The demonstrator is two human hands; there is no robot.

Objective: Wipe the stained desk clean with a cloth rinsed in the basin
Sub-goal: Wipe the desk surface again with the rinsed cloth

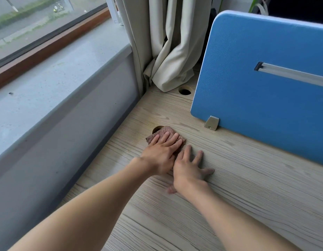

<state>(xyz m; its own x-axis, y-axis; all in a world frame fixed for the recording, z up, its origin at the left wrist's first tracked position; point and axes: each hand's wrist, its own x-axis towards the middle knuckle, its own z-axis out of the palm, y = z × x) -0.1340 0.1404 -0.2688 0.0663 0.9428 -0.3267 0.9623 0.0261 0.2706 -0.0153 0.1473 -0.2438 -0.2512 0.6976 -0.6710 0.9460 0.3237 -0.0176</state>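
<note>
A small brown cloth (163, 132) lies flat on the light wood-grain desk (238, 187), partly covering a round cable hole (155, 128). My left hand (161, 153) presses down on the cloth with its fingers stretched flat over it. My right hand (188, 169) rests palm down on the bare desk just to the right, fingers spread, holding nothing. No basin is in view.
A blue partition panel (265, 87) on a metal bracket (212, 122) stands along the desk's back right. A second cable hole (184, 91) lies near beige curtains (168, 51). A grey window sill and wall (57, 98) border the desk's left edge.
</note>
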